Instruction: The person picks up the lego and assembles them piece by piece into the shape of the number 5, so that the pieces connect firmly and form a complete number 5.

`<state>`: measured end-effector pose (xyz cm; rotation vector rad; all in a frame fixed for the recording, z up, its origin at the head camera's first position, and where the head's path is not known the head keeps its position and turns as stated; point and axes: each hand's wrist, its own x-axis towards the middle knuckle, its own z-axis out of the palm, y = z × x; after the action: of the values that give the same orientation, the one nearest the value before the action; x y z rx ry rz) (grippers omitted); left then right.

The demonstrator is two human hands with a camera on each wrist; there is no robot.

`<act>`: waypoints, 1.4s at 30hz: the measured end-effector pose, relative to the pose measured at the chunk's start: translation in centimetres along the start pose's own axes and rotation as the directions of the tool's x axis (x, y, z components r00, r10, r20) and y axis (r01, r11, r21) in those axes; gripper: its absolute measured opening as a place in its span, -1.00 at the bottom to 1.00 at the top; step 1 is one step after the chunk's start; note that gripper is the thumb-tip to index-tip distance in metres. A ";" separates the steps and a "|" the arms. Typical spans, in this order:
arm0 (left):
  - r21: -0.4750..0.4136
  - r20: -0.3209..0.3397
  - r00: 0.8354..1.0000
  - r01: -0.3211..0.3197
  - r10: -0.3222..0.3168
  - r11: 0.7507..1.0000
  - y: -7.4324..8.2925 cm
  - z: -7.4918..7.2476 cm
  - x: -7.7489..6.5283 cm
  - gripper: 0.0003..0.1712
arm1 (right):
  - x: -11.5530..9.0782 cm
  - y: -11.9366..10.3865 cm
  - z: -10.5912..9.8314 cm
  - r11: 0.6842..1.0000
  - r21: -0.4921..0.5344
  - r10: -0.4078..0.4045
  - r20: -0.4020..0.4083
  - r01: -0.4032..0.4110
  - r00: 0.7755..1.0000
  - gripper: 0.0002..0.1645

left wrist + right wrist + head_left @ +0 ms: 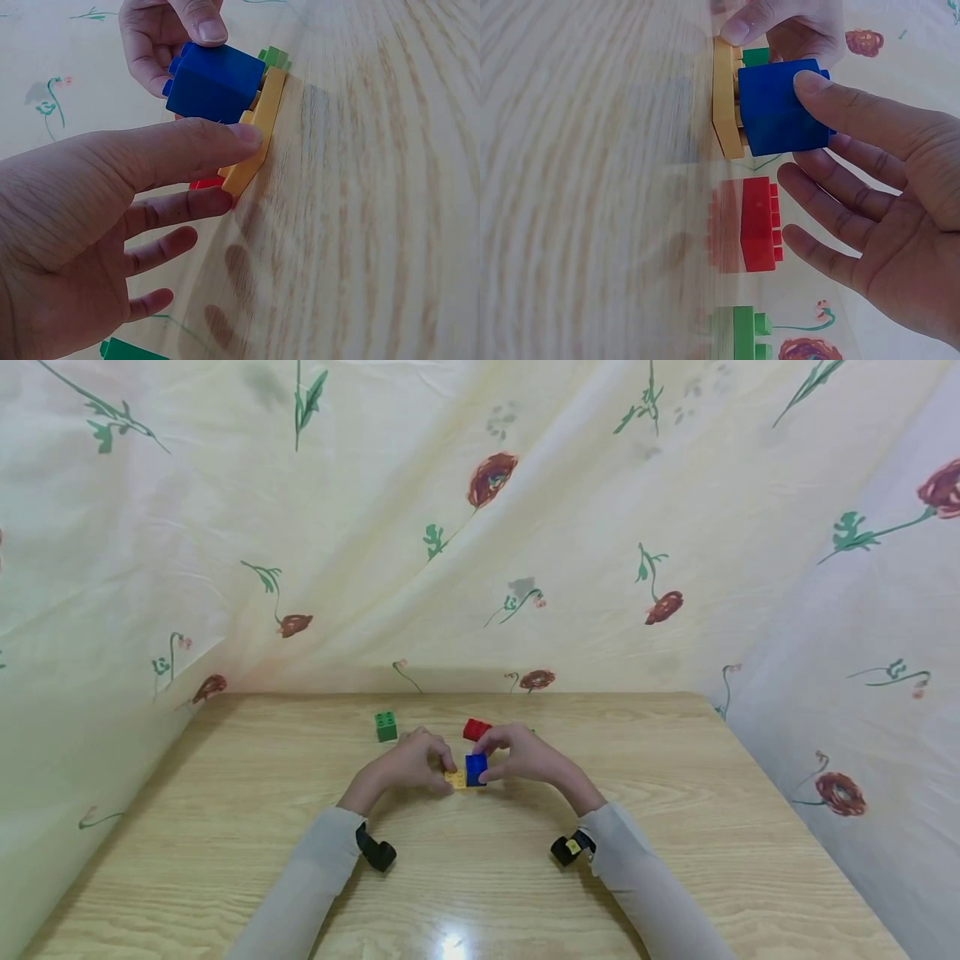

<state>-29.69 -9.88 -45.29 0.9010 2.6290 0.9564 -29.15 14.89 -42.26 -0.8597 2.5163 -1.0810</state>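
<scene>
While the left hand (pixel 411 764) is pinching the yellow plate (pixel 455 779), I am seeing the right hand (pixel 528 756) gripping the blue block (pixel 476 770).
Both hands are clamping with thumb and fingers, the left's spare fingers standing loosely apart; the block is sitting over the plate's right part, between the hands on the counter (pixel 465 877), and I am not able to tell whether it is fully seated.
</scene>
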 end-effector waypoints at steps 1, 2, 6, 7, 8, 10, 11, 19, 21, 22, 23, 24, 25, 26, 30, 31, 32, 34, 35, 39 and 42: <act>0.000 0.000 1.000 0.002 -0.002 1.000 0.0 0.0 0.0 -0.84 | 0.0 0.0 0.0 1.000 0.002 0.000 0.001 0.000 1.000 -0.63; 0.003 -0.001 1.000 0.004 -0.004 1.000 0.0 0.0 0.0 -0.84 | 0.0 0.0 0.0 1.000 0.004 -0.001 0.002 0.001 1.000 -0.63; 0.001 0.002 1.000 0.013 -0.013 1.000 0.1 0.0 0.0 -0.84 | 0.0 0.0 -0.1 1.000 0.012 -0.003 0.003 0.003 1.000 -0.63; 0.000 0.001 1.000 0.015 -0.015 1.000 0.1 0.0 0.0 -0.84 | -0.1 0.1 -0.1 1.000 0.014 -0.005 0.004 0.005 1.000 -0.63; -0.002 0.002 1.000 0.013 -0.013 1.000 0.1 0.0 0.0 -0.84 | 0.0 0.1 -0.1 1.000 0.014 -0.004 0.003 0.004 1.000 -0.63; -0.002 0.003 1.000 0.011 -0.011 1.000 0.1 0.0 0.0 -0.84 | -0.1 0.1 -0.1 1.000 0.013 -0.005 0.003 0.005 1.000 -0.63; -0.002 0.002 1.000 0.009 -0.009 1.000 0.2 0.0 0.0 -0.84 | -0.1 0.2 -0.1 1.000 0.012 -0.005 0.003 0.005 1.000 -0.63; -0.008 0.006 1.000 0.010 -0.010 1.000 0.2 0.0 -0.1 -0.84 | 0.0 0.3 -0.1 1.000 0.002 0.001 0.003 -0.001 1.000 -0.63; -0.012 0.007 1.000 0.011 -0.011 1.000 0.2 0.0 0.0 -0.84 | 0.0 0.2 -0.1 1.000 -0.001 0.002 0.002 -0.002 1.000 -0.64; -0.013 0.006 1.000 0.011 -0.011 1.000 0.2 0.0 0.0 -0.84 | 0.0 0.2 -0.2 1.000 -0.001 0.002 0.002 -0.002 1.000 -0.64; -0.013 0.006 1.000 0.012 -0.012 1.000 0.2 0.0 0.0 -0.84 | -0.1 0.2 -0.2 1.000 -0.003 0.001 0.001 -0.001 1.000 -0.64; -0.014 0.006 1.000 0.012 -0.012 1.000 0.2 0.0 0.0 -0.84 | -0.1 0.2 -0.2 1.000 -0.004 0.001 0.001 -0.001 1.000 -0.64; -0.015 0.005 1.000 0.012 -0.012 1.000 0.2 -0.1 0.0 -0.84 | -0.1 0.2 -0.2 1.000 -0.003 0.001 0.000 -0.001 1.000 -0.64; -0.017 0.005 1.000 0.012 -0.012 1.000 0.2 -0.1 0.0 -0.84 | -0.1 0.2 -0.2 1.000 -0.002 0.002 0.000 -0.002 1.000 -0.65; -0.020 0.006 1.000 0.014 -0.014 1.000 0.2 -0.1 0.0 -0.84 | -0.1 0.1 -0.1 1.000 0.001 0.003 -0.002 -0.003 1.000 -0.64; -0.021 0.005 1.000 0.014 -0.014 1.000 0.2 -0.1 0.0 -0.84 | -0.1 0.1 -0.1 1.000 0.001 0.002 -0.002 -0.002 1.000 -0.64; -0.022 0.006 1.000 0.015 -0.015 1.000 0.2 -0.1 0.0 -0.84 | -0.1 0.1 -0.1 1.000 0.001 0.001 -0.003 -0.001 1.000 -0.64; -0.025 0.006 1.000 0.015 -0.015 1.000 0.3 -0.1 -0.1 -0.84 | -0.1 0.1 -0.1 1.000 -0.001 -0.001 -0.004 0.001 1.000 -0.64; -0.026 0.006 1.000 0.015 -0.015 1.000 0.3 -0.1 -0.1 -0.84 | -0.1 0.1 -0.1 1.000 -0.004 -0.001 -0.004 0.001 1.000 -0.64; -0.030 0.008 1.000 0.018 -0.018 0.999 0.3 -0.1 -0.1 -0.84 | 0.0 0.2 -0.1 1.000 -0.009 0.001 -0.006 -0.001 1.000 -0.64; -0.028 0.008 1.000 0.015 -0.015 0.999 0.2 -0.1 0.0 -0.84 | 0.0 0.2 -0.1 1.000 -0.007 0.004 -0.009 -0.004 1.000 -0.64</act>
<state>-29.60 -9.80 -45.08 0.8753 2.6055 0.9822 -29.25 15.07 -42.30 -0.8531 2.5299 -1.0771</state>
